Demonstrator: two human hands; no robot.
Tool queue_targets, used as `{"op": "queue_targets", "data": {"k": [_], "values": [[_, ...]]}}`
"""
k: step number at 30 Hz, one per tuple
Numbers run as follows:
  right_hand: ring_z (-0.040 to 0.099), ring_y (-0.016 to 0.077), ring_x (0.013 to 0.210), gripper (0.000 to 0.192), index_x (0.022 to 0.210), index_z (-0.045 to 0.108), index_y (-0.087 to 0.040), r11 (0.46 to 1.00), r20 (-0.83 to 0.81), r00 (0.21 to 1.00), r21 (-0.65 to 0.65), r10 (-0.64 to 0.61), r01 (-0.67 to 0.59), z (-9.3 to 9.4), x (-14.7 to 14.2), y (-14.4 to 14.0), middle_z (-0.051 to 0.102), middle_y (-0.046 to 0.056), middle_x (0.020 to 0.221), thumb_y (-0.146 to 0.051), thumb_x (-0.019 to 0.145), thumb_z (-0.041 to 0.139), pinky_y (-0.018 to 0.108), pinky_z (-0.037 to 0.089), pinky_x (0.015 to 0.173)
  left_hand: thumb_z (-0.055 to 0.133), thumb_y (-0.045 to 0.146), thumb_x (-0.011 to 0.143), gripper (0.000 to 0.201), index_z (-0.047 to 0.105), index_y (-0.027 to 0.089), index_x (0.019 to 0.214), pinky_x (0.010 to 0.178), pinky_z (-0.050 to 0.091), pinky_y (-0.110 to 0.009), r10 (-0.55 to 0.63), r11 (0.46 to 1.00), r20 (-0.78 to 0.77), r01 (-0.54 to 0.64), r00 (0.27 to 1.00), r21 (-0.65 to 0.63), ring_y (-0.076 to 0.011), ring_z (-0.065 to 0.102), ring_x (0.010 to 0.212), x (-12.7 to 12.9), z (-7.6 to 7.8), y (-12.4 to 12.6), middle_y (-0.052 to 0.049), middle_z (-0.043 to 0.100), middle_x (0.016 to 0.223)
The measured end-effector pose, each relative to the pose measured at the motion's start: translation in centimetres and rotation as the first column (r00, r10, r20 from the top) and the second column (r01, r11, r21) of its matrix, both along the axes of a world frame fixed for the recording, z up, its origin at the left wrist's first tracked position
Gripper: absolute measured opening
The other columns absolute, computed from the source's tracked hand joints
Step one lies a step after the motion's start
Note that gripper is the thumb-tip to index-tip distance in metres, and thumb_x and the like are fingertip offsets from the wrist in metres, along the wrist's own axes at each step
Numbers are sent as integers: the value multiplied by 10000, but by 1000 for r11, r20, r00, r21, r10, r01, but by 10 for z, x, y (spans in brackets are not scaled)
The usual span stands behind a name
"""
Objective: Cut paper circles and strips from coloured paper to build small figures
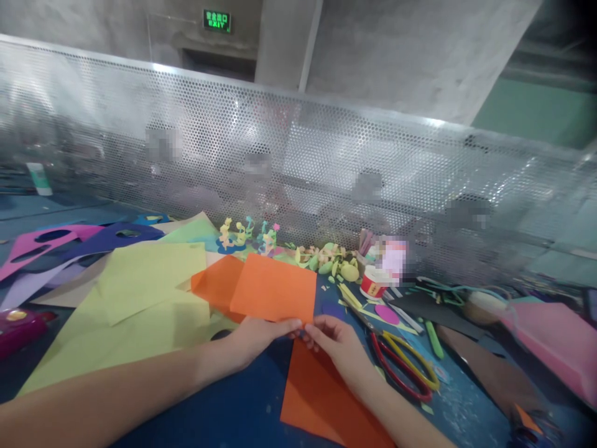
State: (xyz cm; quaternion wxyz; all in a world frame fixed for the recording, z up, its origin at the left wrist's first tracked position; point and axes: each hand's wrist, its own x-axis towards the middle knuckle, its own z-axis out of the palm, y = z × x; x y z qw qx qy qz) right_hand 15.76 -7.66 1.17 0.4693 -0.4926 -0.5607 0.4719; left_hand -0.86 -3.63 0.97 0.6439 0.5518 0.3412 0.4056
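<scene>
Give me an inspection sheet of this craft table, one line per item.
Surface: blue table, strewn with paper.
Job's things: orange sheet pinched at its near edge; darker orange sheet lies beneath the hands.
Clutter: yellow-green sheets, purple cutouts, scissors, glue pot, paper figures, pink paper.
Grippers: left hand and right hand both grip the orange sheet.
Cables: nothing seen.
Surroundings: perforated metal screen, concrete wall, green exit sign.
</scene>
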Motion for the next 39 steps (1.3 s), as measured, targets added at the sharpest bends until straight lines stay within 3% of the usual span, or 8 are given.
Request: {"op": "queue_targets", "data": {"k": [9,17,26,33,39], "values": [[455,86,491,399,618,493,-173,999,-27,999,-28,-20,19,-1,-1,-1,547,-30,534,-536,671,652,211,333,502,676,342,683,199,648,158,754,660,458,-270,-35,994,-8,35,999,99,-156,584,680,-1,1,0,-31,670,759],[381,80,486,427,559,394,-192,999,-53,999,30,-13,15,0,-2,-2,430,-71,476,-511,694,644,215,284,510,666,344,688,208,654,166,795,687,464,-291,-78,993,7,77,997,90,-157,571,686,-2,2,-2,-19,655,764],[502,107,627,331,716,609,-156,999,-170,984,-7,49,-51,2,1,-1,593,4,672,-476,789,563,225,381,609,686,337,696,237,669,142,830,724,485,-292,-60,998,93,61,994,-13,-169,610,744,-1,-2,0,-59,691,830],[493,93,593,285,735,602,-151,999,-82,996,28,43,-41,-2,4,1,589,-2,654,-435,766,610,212,377,584,707,318,677,235,670,136,821,698,488,-290,-45,999,115,44,992,6,-164,615,739,-1,-4,3,-73,686,907],[475,91,537,323,637,537,-157,1000,-71,997,-6,-2,2,-6,3,3,577,-13,576,-447,722,652,223,348,554,694,312,695,229,660,140,843,683,473,-293,-72,997,118,68,990,35,-148,593,706,-1,-5,4,-48,670,823]]}}
